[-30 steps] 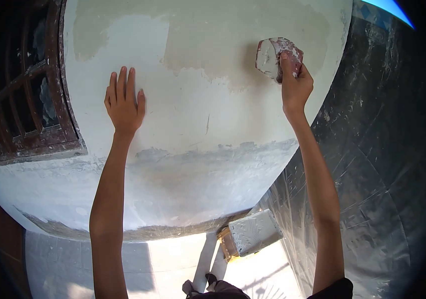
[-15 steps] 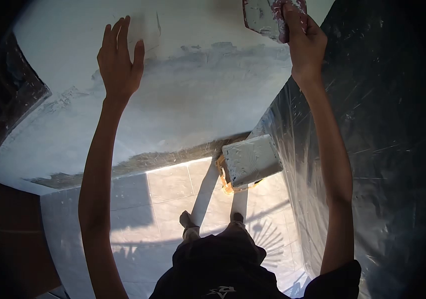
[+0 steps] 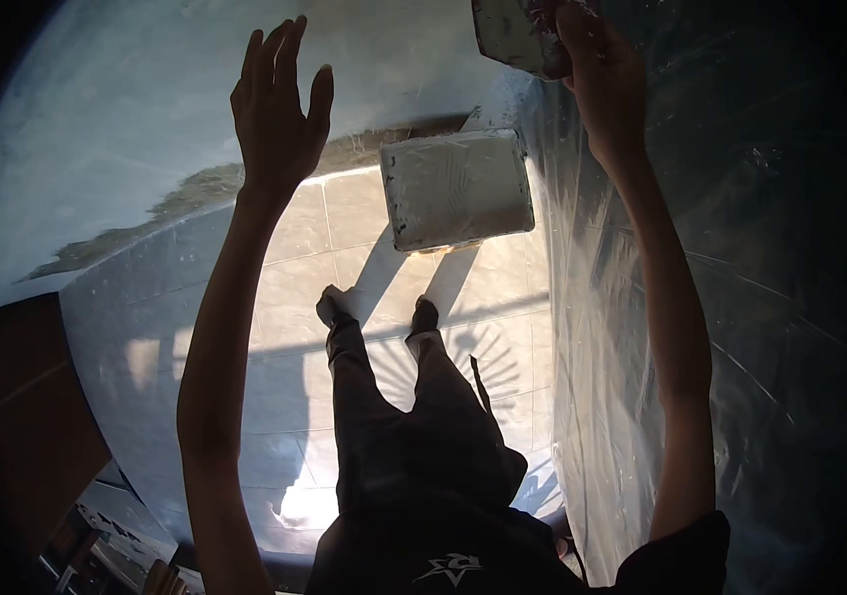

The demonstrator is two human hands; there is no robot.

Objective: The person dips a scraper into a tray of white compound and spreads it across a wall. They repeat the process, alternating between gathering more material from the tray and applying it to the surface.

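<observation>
At the top right my right hand [image 3: 604, 84] is closed round a plastering trowel [image 3: 513, 38], a flat rectangular blade smeared with pale plaster and dark along its edges. The upper end of this tool runs out of view. My left hand [image 3: 280, 114] is raised in front of the wall [image 3: 146, 129], holding nothing, fingers stretched up and thumb apart. Below and between both hands stands a rectangular tray [image 3: 394, 198] coated with whitish plaster [image 3: 458, 188]. A small piece of its yellow-orange support shows under the near rim.
Clear plastic sheeting [image 3: 781, 297] hangs along the right side. Sunlit floor tiles [image 3: 290, 288] lie underfoot, crossed by shadows. The wall's lower strip is rough and bare. A dark brown panel [image 3: 27, 407] stands at left, with mixed items [image 3: 116, 555] at bottom left.
The view has tipped down, so more floor and legs show and the tray appears higher. My left hand appears further right; the right hand still grips the trowel.
</observation>
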